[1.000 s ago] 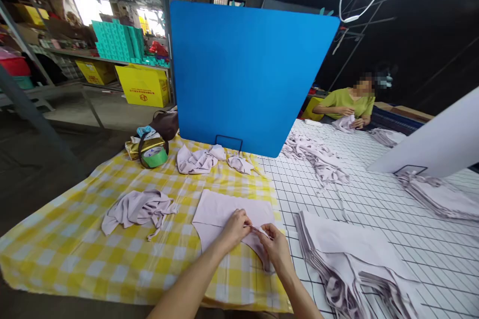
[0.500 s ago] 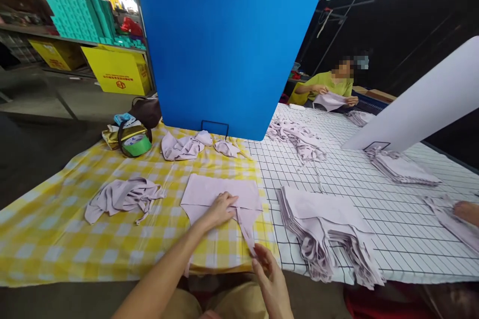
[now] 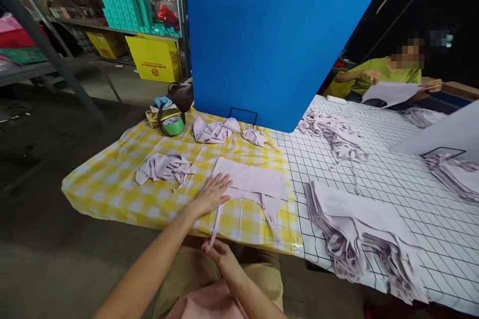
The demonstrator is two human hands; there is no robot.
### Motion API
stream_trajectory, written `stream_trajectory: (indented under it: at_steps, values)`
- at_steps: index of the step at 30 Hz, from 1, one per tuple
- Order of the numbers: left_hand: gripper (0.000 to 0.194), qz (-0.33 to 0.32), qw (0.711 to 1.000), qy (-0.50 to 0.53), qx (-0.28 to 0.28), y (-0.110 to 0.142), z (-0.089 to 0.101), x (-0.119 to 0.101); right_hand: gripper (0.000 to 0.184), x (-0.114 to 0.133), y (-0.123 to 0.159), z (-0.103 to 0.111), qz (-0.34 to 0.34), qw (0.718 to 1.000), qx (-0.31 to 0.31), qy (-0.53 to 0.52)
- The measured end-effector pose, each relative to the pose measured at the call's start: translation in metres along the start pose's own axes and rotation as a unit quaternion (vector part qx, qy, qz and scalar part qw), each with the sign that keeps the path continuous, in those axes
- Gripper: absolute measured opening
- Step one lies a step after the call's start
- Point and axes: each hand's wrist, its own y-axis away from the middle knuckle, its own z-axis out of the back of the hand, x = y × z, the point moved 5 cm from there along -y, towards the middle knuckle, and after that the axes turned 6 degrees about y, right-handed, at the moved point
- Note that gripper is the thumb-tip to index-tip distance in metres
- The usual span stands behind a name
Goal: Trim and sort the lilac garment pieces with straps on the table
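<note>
A pale lilac garment (image 3: pixel 258 179) with two straps lies flat on the yellow checked tablecloth in front of me. My left hand (image 3: pixel 215 192) rests flat on its left side, fingers spread. At the table's front edge, my right hand (image 3: pixel 219 251) pinches the end of the left strap (image 3: pixel 215 227), which is drawn straight toward me. The right strap (image 3: pixel 270 217) lies loose on the cloth. To the left sits a crumpled lilac garment (image 3: pixel 162 167). A neat stack of folded lilac garments (image 3: pixel 359 209) is on the right, its straps hanging over the front edge.
A blue panel (image 3: pixel 273 35) stands upright behind the work area. Green tape (image 3: pixel 174 126) and a dark bag (image 3: pixel 181 95) sit at the back left. More lilac pieces (image 3: pixel 333 132) lie heaped on the white grid cloth. A co-worker (image 3: pixel 389 72) across the table holds a lilac piece.
My right hand has gone from the right strap to the left strap. My left hand has slid left from the garment's middle to its left side. The view has turned left.
</note>
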Motion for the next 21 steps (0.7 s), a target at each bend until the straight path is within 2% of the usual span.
stream_trajectory:
  at_steps: [2, 4, 8, 9, 11, 13, 16, 18, 21]
  values:
    - [0.052, -0.006, 1.000, -0.018, -0.017, 0.001, -0.004, 0.001, 0.038, 0.010, 0.012, -0.003, 0.003, 0.999, 0.032, -0.004]
    - [0.054, -0.005, 1.000, -0.024, -0.018, 0.000, -0.005, 0.002, 0.040, 0.018, 0.032, 0.001, -0.012, 0.999, 0.036, -0.014]
    - [0.059, 0.005, 1.000, -0.023, -0.005, -0.002, -0.005, 0.003, 0.063, 0.045, 0.063, 0.021, 0.016, 0.999, -0.012, -0.037]
    - [0.059, 0.006, 1.000, -0.019, -0.002, -0.002, -0.004, 0.003, 0.062, 0.054, 0.066, 0.025, 0.028, 0.999, -0.020, -0.037]
    - [0.059, 0.004, 1.000, -0.013, -0.005, -0.002, -0.003, 0.002, 0.047, 0.075, 0.067, 0.031, 0.049, 0.998, -0.001, -0.043]
    - [0.058, -0.004, 1.000, -0.011, -0.018, -0.002, -0.003, 0.001, 0.035, 0.096, 0.063, 0.034, 0.068, 0.994, 0.052, -0.068]
    - [0.057, -0.004, 1.000, -0.012, -0.025, -0.002, -0.004, 0.001, 0.036, 0.126, 0.053, 0.041, 0.095, 0.986, 0.124, -0.061]
    - [0.058, -0.001, 1.000, -0.007, -0.023, -0.002, -0.004, 0.002, 0.036, 0.143, 0.043, 0.051, 0.116, 0.986, 0.120, -0.016]
    - [0.059, -0.004, 1.000, 0.003, -0.025, -0.001, -0.003, 0.001, 0.028, 0.161, 0.023, 0.073, 0.141, 0.988, 0.045, 0.036]
